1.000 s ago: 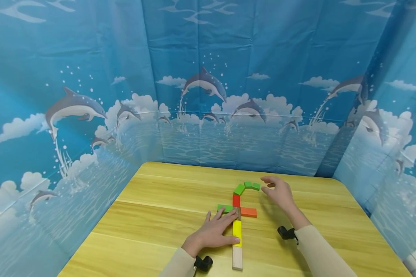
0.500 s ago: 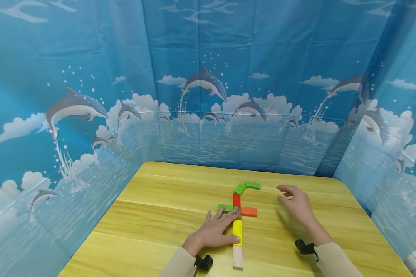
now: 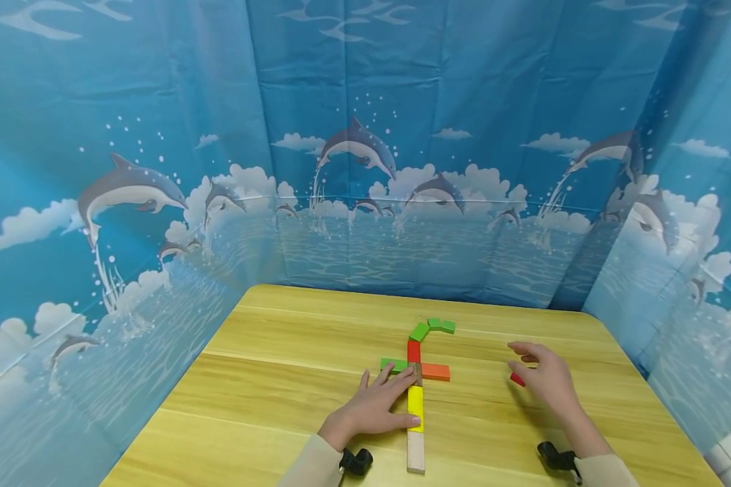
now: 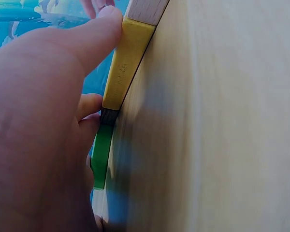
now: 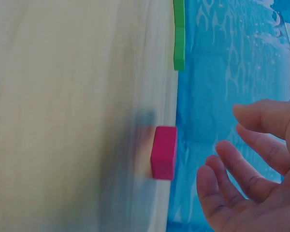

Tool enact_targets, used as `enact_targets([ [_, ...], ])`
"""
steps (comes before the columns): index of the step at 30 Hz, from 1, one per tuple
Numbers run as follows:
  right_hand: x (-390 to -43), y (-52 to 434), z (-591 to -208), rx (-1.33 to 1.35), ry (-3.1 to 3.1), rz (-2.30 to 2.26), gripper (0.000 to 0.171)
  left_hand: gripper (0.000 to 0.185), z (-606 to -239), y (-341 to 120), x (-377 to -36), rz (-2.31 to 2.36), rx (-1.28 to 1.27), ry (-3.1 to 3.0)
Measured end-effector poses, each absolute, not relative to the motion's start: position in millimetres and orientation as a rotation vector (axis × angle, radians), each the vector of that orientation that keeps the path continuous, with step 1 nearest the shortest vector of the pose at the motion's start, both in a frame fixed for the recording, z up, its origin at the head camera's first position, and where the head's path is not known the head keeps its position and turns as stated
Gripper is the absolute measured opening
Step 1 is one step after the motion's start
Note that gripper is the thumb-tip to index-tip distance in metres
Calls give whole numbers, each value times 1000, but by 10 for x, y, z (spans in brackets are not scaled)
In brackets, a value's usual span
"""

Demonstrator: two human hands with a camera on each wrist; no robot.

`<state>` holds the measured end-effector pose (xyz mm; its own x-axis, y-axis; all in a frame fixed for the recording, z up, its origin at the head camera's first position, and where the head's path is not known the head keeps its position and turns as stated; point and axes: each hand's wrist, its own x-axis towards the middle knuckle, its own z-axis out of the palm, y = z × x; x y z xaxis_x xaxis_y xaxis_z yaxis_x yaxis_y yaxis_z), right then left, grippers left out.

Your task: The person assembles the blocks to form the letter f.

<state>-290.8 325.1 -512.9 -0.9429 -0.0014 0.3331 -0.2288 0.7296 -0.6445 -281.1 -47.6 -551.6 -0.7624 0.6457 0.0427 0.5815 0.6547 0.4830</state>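
Note:
My left hand (image 3: 371, 409) lies with spread fingers over a row of wooden blocks on the table. Its thumb rests on the yellow block (image 3: 415, 408), and its fingertips reach the dark brown block (image 3: 417, 375) and the green block (image 3: 392, 366) to the left. My right hand (image 3: 549, 380) hovers with loosely bent fingers over a loose red block (image 3: 517, 380), partly hidden by the hand in the head view. In the right wrist view, that red block (image 5: 164, 153) sits on the table apart from the fingers.
An orange block (image 3: 436, 372) extends right from the brown one. Beyond stand a red block (image 3: 413, 351) and a curve of green blocks (image 3: 419, 332). A pale wood block (image 3: 415, 452) ends the row nearest me. A dolphin-print curtain (image 3: 365, 250) borders the table (image 3: 280, 379).
My right hand has moved right and nearer to me, away from the curved green blocks. The loose red block has come into view beneath it. My left hand has stayed put.

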Motion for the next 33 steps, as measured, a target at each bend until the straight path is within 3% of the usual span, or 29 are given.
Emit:
enact_targets([
  [13,-2871,3476,-5315,142,-2773,1061,48,77,-5514,-470,-2779,770,1017,2715],
  [33,-2852,3434,-5315,106,-2857,949,42,77,-5504,-476,-2768,773,1012,2711],
])
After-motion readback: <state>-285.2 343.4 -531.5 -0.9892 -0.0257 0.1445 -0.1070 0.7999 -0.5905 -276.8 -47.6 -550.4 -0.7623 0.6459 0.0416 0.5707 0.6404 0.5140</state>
